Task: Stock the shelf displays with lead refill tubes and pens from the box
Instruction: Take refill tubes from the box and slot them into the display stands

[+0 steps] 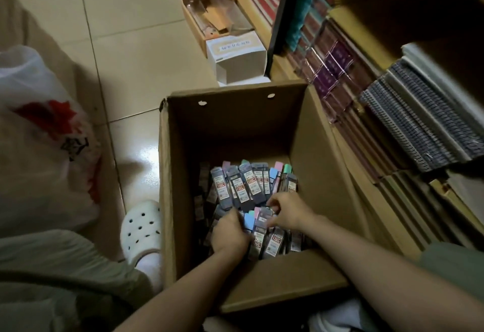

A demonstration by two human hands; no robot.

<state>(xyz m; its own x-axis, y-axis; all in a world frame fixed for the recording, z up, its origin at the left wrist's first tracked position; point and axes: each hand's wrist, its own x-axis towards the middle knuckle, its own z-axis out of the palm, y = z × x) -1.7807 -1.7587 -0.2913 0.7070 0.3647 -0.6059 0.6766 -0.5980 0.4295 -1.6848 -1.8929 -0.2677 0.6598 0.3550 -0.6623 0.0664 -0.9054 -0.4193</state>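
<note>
The tubes [251, 187] lie heaped in the bottom of the box [235, 127]; they look light, stiff and slick in their plastic, so I'd gather them by the long sides. My left hand [229, 234] grips a bunch, my right hand [286, 211] pinches one at its cap. The box's tall walls hem my wrists. The shelf [392, 111] stands just right; a bag [44, 132] and my shoe [141, 226] sit left.

tiled floor [136, 43], cardboard box [309, 132], white carton [235, 56]
</note>
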